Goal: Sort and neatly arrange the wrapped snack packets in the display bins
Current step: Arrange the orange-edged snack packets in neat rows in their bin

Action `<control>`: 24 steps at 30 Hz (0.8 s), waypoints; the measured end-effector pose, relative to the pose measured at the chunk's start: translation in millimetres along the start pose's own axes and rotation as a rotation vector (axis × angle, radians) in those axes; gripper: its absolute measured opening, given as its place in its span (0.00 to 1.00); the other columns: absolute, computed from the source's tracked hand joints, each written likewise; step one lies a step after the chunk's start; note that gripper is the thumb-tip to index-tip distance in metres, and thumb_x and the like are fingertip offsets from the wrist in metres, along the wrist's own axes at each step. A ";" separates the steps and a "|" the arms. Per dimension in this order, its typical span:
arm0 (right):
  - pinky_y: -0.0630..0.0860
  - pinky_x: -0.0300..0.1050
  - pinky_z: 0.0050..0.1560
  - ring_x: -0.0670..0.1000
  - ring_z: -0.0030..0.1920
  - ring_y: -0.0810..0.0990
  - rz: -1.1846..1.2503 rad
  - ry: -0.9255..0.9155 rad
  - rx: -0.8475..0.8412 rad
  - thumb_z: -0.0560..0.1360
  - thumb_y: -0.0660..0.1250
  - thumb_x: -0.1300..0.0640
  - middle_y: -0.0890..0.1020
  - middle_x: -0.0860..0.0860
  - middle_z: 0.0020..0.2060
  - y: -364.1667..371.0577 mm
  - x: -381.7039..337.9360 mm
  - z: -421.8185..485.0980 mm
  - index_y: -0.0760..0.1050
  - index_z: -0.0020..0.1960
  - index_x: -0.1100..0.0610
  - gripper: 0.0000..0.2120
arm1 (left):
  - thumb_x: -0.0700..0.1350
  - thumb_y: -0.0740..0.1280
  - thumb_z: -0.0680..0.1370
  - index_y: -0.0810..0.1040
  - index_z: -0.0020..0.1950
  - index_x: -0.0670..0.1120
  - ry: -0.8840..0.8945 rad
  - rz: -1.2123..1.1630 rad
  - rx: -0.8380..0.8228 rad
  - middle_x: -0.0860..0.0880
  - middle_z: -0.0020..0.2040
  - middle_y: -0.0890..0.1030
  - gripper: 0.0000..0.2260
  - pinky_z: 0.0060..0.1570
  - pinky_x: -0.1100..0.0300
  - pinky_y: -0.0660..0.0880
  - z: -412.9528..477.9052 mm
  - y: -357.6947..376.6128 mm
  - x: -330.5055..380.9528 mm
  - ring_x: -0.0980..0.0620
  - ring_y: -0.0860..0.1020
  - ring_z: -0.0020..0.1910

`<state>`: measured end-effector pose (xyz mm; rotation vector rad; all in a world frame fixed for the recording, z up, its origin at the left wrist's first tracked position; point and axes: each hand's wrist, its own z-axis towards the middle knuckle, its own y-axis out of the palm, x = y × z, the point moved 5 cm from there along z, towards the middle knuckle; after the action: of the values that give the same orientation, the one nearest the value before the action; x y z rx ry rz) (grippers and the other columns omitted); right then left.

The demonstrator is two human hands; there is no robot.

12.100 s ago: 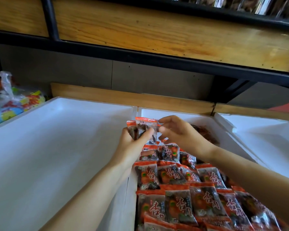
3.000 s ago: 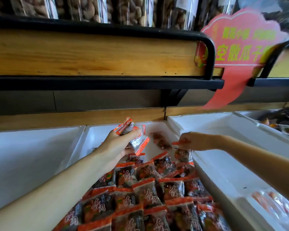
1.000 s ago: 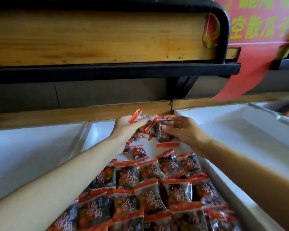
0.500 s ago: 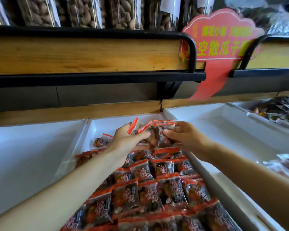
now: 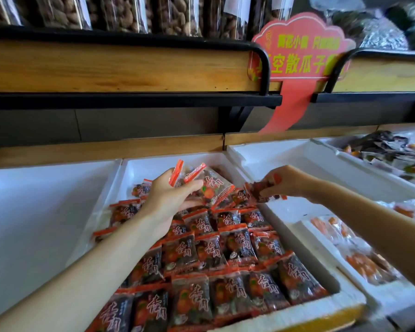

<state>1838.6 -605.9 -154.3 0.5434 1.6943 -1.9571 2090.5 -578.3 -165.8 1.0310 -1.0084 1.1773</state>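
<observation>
**Contents.** Small dark snack packets with orange-red sealed ends and red lettering lie in overlapping rows. They sit in a white foam display bin and fill it from the near wall up to just below both grips.

**Left grip**. Clenched round a fanned bundle of the same packets. The thumb lies across the front and the orange ends stick up past the fingers. The bundle is held over the far end of the bin, above the rows.

**Right grip**. Fingers curled, pinching one single packet by its edge. It is at the bin's right wall, just right of the bundle. Whether this packet touches the rows beneath cannot be told.

**Irregularity.** A few loose packets lie askew left of the left grip, along the bin's left wall.

**Surroundings.**
- Left of the left grip, a second white foam bin adjoins the first.
- Beyond the right grip stands a third white foam bin.
- Below the right forearm lie blurred orange packets in clear wrap.
- Further right of that grip lie dark mixed wrappers.
- Above both grips runs a wooden shelf front with a black metal rail, carrying clear tubs of brown nuts.
- Up and to the right of the right grip hangs a red cloud-shaped sign with yellow-green characters.
</observation>
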 end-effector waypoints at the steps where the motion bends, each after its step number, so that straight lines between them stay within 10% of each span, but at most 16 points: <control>1: 0.71 0.37 0.33 0.48 0.35 0.74 -0.014 -0.033 0.013 0.71 0.73 0.58 0.81 0.61 0.46 -1.2 -1.6 2.5 0.78 0.54 0.65 0.15 | 0.35 0.71 0.75 0.78 0.56 0.43 -0.001 -0.005 0.003 0.45 0.48 0.85 0.10 0.41 0.57 0.82 -1.4 0.1 -0.5 0.50 0.85 0.44; 5: 0.76 0.47 0.50 0.55 0.49 0.77 -0.217 -0.090 0.046 0.72 0.71 0.52 0.79 0.57 0.54 1.7 -3.8 15.0 0.74 0.61 0.62 0.22 | 0.35 0.70 0.76 0.78 0.57 0.42 0.002 -0.008 0.006 0.43 0.50 0.85 0.11 0.47 0.51 0.82 -5.3 1.2 -8.2 0.49 0.85 0.46; 10: 0.67 0.41 0.46 0.51 0.48 0.72 -0.413 -0.193 -0.146 0.79 0.62 0.56 0.76 0.51 0.53 27.3 -9.4 22.7 0.71 0.62 0.61 0.14 | 0.35 0.70 0.75 0.78 0.59 0.43 -0.017 -0.046 0.000 0.44 0.52 0.85 0.13 0.48 0.50 0.82 -8.5 1.6 -26.1 0.49 0.84 0.49; 24: 0.70 0.38 0.60 0.45 0.54 0.74 -0.191 -0.299 -0.262 0.78 0.62 0.65 0.76 0.45 0.54 71.8 -4.8 29.0 0.74 0.64 0.58 0.15 | 0.35 0.71 0.75 0.77 0.61 0.41 -0.049 -0.101 0.000 0.43 0.54 0.84 0.15 0.46 0.54 0.83 -6.1 -8.8 -32.3 0.49 0.85 0.47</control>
<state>1886.1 -641.9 -204.1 -0.0074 1.8182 -1.7923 2096.2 -580.3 -199.3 1.1030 -0.9832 1.0745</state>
